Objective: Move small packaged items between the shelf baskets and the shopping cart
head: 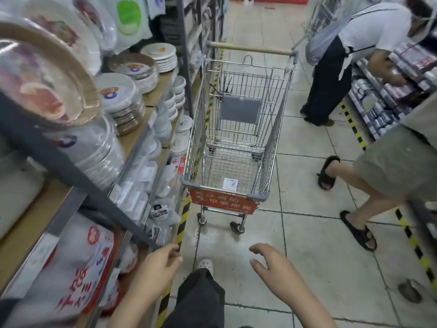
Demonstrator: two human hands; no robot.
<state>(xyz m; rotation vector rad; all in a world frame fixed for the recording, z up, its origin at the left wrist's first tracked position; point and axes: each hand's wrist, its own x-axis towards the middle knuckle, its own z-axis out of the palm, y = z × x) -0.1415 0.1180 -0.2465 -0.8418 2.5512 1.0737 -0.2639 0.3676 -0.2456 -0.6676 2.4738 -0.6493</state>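
Head view: cart [236, 129] stands in the aisle ahead of the person, nose toward the camera, red sign [223, 201] on its front. Basket holds only one small white packet or slip [229, 184] lying flat near the front edge; which it is cannot be told. Left hand [157, 263] is low beside the shelf [33, 223] edge, fingers loosely curled, holding nothing. Right hand [272, 265] hangs over the floor [319, 268], fingers spread and relaxed, also holding nothing. Neither hand touches cart or goods. Judgement: task near its start or between transfers; almost all moving is left to do. Shelf on the left carries wrapped stacks of plates [123, 95], bowls [178, 89] and small packaged items [160, 210] on lower levels; no wire basket is plainly seen. Floor is pale tile with yellow-black tape [182, 223] along the shelf foot. Two other people stand at right, one bent toward the opposite shelving [383, 100], one in sandals nearer the camera.
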